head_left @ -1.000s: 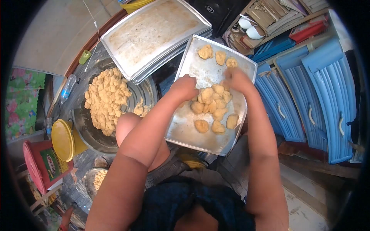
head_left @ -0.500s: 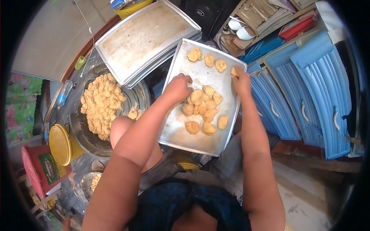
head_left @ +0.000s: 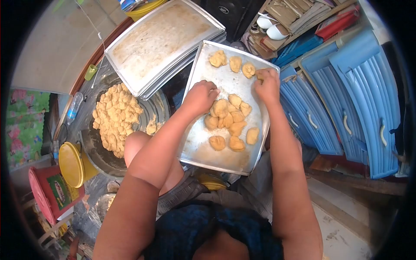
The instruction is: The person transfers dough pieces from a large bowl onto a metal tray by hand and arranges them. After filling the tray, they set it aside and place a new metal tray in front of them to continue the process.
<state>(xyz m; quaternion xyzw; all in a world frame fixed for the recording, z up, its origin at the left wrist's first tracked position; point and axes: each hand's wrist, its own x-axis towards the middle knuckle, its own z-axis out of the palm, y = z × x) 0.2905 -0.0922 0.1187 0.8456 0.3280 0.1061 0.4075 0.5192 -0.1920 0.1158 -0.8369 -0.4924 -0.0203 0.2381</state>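
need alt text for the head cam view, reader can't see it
Seen from above, a person's right hand sets a dough piece at the far edge of a metal tray while the left hand rests on a cluster of dough pieces at its middle. A dough-filled basin sits left.

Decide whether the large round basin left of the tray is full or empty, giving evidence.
Partly full: the basin holds a heap of dough pieces, with bare metal showing around it.

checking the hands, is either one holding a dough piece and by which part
The right hand pinches a pale dough piece from above; the left hand rests on the heap, grip unclear.
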